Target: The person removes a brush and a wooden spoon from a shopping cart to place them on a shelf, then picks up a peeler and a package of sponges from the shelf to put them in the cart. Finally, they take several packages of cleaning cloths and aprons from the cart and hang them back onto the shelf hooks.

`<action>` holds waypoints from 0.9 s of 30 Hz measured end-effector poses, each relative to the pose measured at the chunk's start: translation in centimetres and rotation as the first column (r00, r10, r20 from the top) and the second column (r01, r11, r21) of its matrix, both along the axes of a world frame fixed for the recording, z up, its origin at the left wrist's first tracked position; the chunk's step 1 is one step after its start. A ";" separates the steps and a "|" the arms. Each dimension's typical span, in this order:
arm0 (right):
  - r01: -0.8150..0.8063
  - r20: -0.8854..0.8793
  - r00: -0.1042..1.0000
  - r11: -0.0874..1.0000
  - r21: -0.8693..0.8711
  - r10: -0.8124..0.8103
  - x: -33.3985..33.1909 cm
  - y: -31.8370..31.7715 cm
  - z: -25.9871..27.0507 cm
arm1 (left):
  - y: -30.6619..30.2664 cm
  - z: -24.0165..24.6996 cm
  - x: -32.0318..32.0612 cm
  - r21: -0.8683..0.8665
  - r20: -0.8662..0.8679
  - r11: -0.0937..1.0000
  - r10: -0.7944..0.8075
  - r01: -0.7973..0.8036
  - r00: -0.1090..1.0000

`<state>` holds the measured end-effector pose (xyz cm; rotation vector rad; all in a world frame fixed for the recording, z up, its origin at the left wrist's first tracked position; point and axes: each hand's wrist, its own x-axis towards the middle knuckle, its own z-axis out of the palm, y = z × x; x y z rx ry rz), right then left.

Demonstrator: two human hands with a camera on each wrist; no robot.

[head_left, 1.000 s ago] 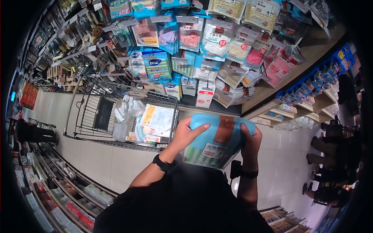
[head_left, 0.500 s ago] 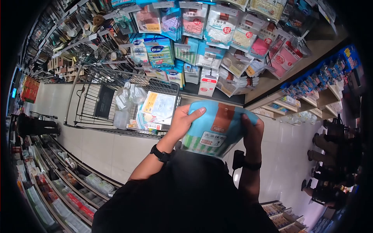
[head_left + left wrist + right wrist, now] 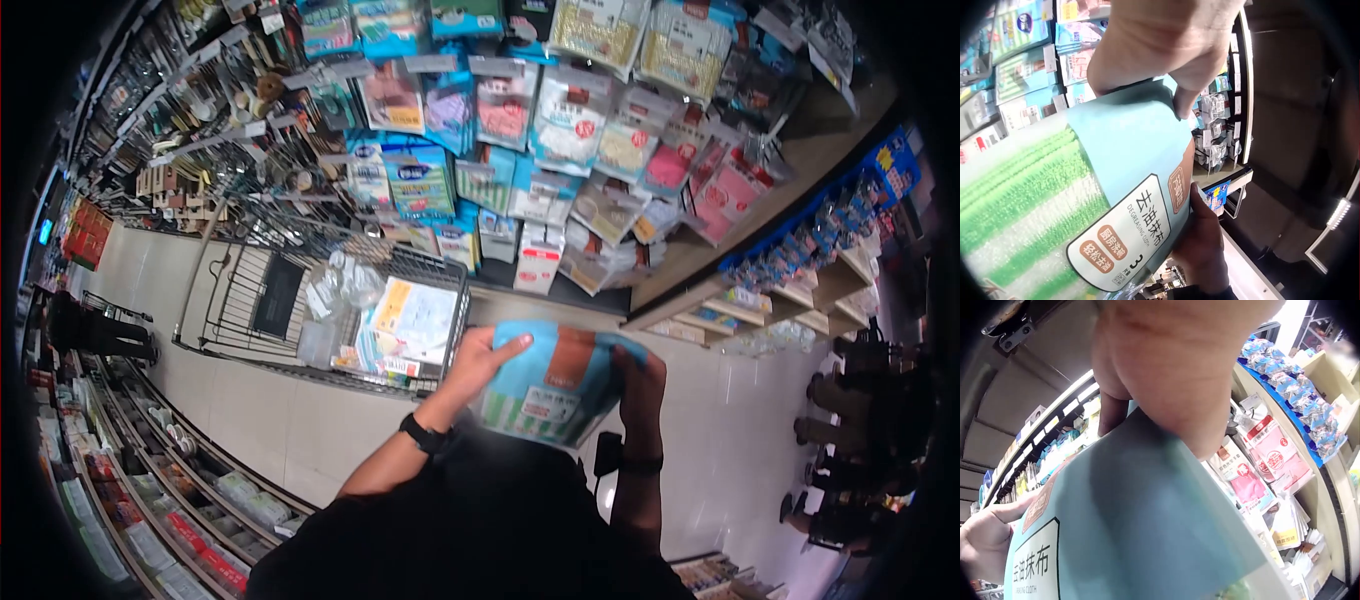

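A flat packet of degreasing cloths [image 3: 545, 400], blue and brown at the top, is held up before my body by both hands. Green and white striped cloths show through its clear part, under a white label that reads "3". My left hand [image 3: 472, 368] grips one top corner, its thumb lying on the front face. At the opposite top corner my right hand [image 3: 643, 385] pinches the packet. Up close in the left wrist view, the label [image 3: 1125, 234] faces the camera. The right wrist view shows the blue side [image 3: 1129, 506] bending below my right hand.
A wire shopping cart [image 3: 272, 305] stands ahead to the left, with a plastic bag [image 3: 345, 288] and a white-and-yellow packet [image 3: 415, 318] inside. Hanging glove packs [image 3: 570, 115] and cloth packs [image 3: 420, 185] fill the rack ahead. People [image 3: 850, 420] stand at the far right.
The head view dips, then rises, so the rack and cart shift up and then down in the picture. Both hands keep their hold on the cloth packet.
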<state>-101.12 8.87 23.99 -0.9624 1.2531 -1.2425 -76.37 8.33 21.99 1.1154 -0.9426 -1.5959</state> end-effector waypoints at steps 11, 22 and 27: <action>-0.053 -0.128 0.991 0.997 -0.050 0.046 -3.6 1.0 -1.5 | 1.4 -19.2 7.4 -0.214 0.956 0.937 0.142 0.277 0.257; -0.037 -0.190 0.981 0.999 0.017 0.039 -4.5 0.9 -2.8 | 7.2 -23.5 10.4 0.199 0.980 0.980 -0.200 0.021 0.006; 0.004 -0.165 0.986 1.000 0.021 0.000 -4.5 0.5 -2.7 | 8.6 -23.7 12.6 0.231 0.972 0.970 -0.228 0.075 -0.049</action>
